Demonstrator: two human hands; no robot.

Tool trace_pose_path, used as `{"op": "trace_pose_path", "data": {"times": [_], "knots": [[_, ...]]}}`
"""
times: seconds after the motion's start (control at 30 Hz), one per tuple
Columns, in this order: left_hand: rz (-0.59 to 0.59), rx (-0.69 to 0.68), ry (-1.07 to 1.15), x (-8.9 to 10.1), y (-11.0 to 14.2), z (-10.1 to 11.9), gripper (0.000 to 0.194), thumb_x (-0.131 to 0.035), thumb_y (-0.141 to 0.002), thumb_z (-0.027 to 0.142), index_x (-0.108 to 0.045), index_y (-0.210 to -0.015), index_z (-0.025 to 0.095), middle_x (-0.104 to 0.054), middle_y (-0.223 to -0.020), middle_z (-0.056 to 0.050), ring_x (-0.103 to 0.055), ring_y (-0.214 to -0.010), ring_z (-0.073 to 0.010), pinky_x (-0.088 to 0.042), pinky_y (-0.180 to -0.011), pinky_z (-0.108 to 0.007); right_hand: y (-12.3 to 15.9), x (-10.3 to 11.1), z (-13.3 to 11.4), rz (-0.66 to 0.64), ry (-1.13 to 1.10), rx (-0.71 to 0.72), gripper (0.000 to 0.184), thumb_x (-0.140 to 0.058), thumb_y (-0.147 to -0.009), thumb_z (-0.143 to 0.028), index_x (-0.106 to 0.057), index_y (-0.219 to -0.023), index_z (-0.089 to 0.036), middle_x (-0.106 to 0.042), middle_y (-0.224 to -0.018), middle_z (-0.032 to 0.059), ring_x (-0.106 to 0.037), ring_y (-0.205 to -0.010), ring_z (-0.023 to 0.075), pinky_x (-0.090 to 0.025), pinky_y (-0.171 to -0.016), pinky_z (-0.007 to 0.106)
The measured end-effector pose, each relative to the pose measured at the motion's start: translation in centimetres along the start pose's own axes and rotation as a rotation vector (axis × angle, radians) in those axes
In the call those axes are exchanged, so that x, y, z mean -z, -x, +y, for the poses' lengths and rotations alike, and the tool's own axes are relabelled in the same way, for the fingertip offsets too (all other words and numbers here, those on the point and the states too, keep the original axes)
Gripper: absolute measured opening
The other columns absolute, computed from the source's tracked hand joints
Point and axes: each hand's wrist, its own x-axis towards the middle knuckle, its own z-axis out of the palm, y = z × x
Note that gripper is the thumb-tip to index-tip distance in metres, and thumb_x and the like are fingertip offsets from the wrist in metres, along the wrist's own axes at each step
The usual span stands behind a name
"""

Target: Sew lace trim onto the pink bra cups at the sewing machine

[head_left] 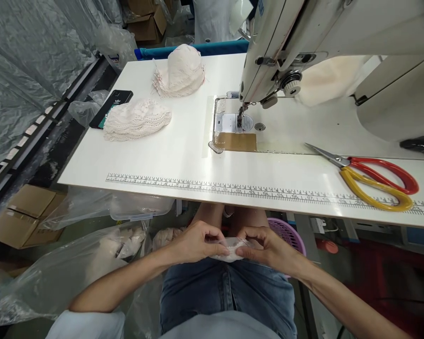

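Observation:
Over my lap, below the table's front edge, a small piece of white lace fabric [229,252] is stretched between my two hands. My left hand [201,242] pinches its left end between thumb and fingers. At the right end, my right hand [265,246] grips it the same way. Part of the fabric is hidden behind my fingers. On the table lie a stack of lace-edged white pieces [137,120] and, farther back, a pile of pale fabric pieces [182,70] with loose thread ends.
A sewing machine [265,70] stands on the white table [183,160]. Scissors with red and yellow handles [367,176] lie near its front right. A black phone [113,106] sits partly under the lace stack. Below are a purple basket [286,233], plastic bags [74,263] and a cardboard box [24,214].

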Motion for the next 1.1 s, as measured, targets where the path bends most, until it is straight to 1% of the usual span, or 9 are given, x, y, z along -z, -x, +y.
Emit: {"op": "trace_pose_path", "data": {"times": [0.13, 0.27, 0.37, 0.43, 0.57, 0.73, 0.9, 1.0, 1.1], "knots": [[-0.047, 0.02, 0.053, 0.14, 0.01, 0.03, 0.027, -0.063, -0.076, 0.038, -0.071, -0.076, 0.013, -0.062, -0.067, -0.002, -0.05, -0.062, -0.0112, -0.036, -0.057, -0.019, 0.07, -0.03, -0.33, -0.011, 0.004, 0.003, 0.026, -0.066, -0.075, -0.042, -0.062, -0.073, -0.016, -0.055, -0.068, -0.0011, -0.049, -0.064, 0.0124, -0.038, -0.059, 0.022], [-0.102, -0.013, 0.018, 0.15, -0.01, 0.28, 0.033, -0.073, -0.066, 0.041, -0.07, -0.084, 0.014, -0.059, -0.068, 0.001, -0.045, -0.06, -0.0095, -0.03, -0.054, -0.019, 0.1, 0.01, -0.39, -0.005, 0.017, -0.013, 0.029, -0.066, -0.075, -0.045, -0.062, -0.073, -0.016, -0.055, -0.067, -0.0009, -0.049, -0.063, 0.0124, -0.038, -0.057, 0.022], [-0.073, -0.018, -0.039, 0.01, -0.09, 0.31, 0.028, -0.072, -0.067, 0.039, -0.07, -0.078, 0.013, -0.054, -0.061, 0.003, -0.04, -0.057, -0.0079, -0.026, -0.051, -0.019, 0.09, 0.0, -0.29, 0.002, 0.038, -0.022, 0.032, -0.065, -0.075, -0.048, -0.064, -0.075, -0.016, -0.056, -0.068, 0.0003, -0.05, -0.064, 0.0136, -0.039, -0.058, 0.023], [-0.052, -0.014, -0.037, -0.11, -0.16, 0.26, 0.024, -0.069, -0.07, 0.036, -0.07, -0.074, 0.012, -0.051, -0.058, 0.003, -0.038, -0.055, -0.0073, -0.025, -0.05, -0.019, 0.09, -0.03, -0.31, 0.012, 0.04, -0.017, 0.033, -0.066, -0.074, -0.048, -0.064, -0.073, -0.015, -0.054, -0.064, -0.0005, -0.047, -0.061, 0.0126, -0.037, -0.056, 0.023], [-0.048, 0.02, 0.032, -0.23, -0.31, 0.08, 0.023, -0.07, -0.068, 0.034, -0.07, -0.071, 0.011, -0.054, -0.058, 0.002, -0.042, -0.056, -0.0084, -0.03, -0.053, -0.019, 0.1, -0.11, -0.47, 0.017, 0.02, -0.005, 0.034, -0.066, -0.073, -0.05, -0.063, -0.071, -0.015, -0.047, -0.058, -0.0034, -0.039, -0.054, 0.0091, -0.031, -0.049, 0.021], [-0.035, 0.042, 0.04, -0.21, -0.43, -0.25, 0.021, -0.071, -0.066, 0.031, -0.071, -0.07, 0.011, -0.056, -0.057, 0.001, -0.044, -0.056, -0.009, -0.031, -0.053, -0.018, 0.17, -0.15, -0.42, 0.004, 0.008, 0.004, 0.03, -0.067, -0.072, -0.046, -0.063, -0.074, -0.016, -0.045, -0.057, -0.0045, -0.037, -0.051, 0.0079, -0.029, -0.047, 0.02], [-0.034, 0.052, 0.044, -0.26, -0.42, -0.3, 0.02, -0.07, -0.068, 0.031, -0.071, -0.07, 0.011, -0.057, -0.058, 0.001, -0.044, -0.056, -0.0089, -0.032, -0.053, -0.019, 0.3, -0.26, -0.46, 0.022, 0.031, -0.004, 0.024, -0.068, -0.072, -0.038, -0.063, -0.073, -0.015, -0.047, -0.058, -0.0046, -0.036, -0.051, 0.0074, -0.029, -0.047, 0.02], [-0.038, 0.037, 0.025, -0.2, -0.39, -0.12, 0.022, -0.07, -0.069, 0.032, -0.07, -0.067, 0.011, -0.052, -0.054, 0.002, -0.038, -0.053, -0.0074, -0.028, -0.05, -0.019, 0.37, -0.27, -0.53, 0.038, 0.037, -0.008, 0.026, -0.065, -0.074, -0.041, -0.063, -0.071, -0.015, -0.046, -0.056, -0.0041, -0.036, -0.05, 0.0076, -0.028, -0.046, 0.02], [-0.079, 0.032, 0.009, 0.06, -0.35, 0.12, 0.023, -0.07, -0.069, 0.035, -0.07, -0.068, 0.011, -0.047, -0.052, 0.004, -0.034, -0.052, -0.0067, -0.025, -0.049, -0.019, 0.38, -0.15, -0.37, 0.032, 0.04, -0.013, 0.029, -0.064, -0.075, -0.044, -0.063, -0.071, -0.015, -0.045, -0.054, -0.0041, -0.037, -0.05, 0.0082, -0.028, -0.045, 0.02]]}}
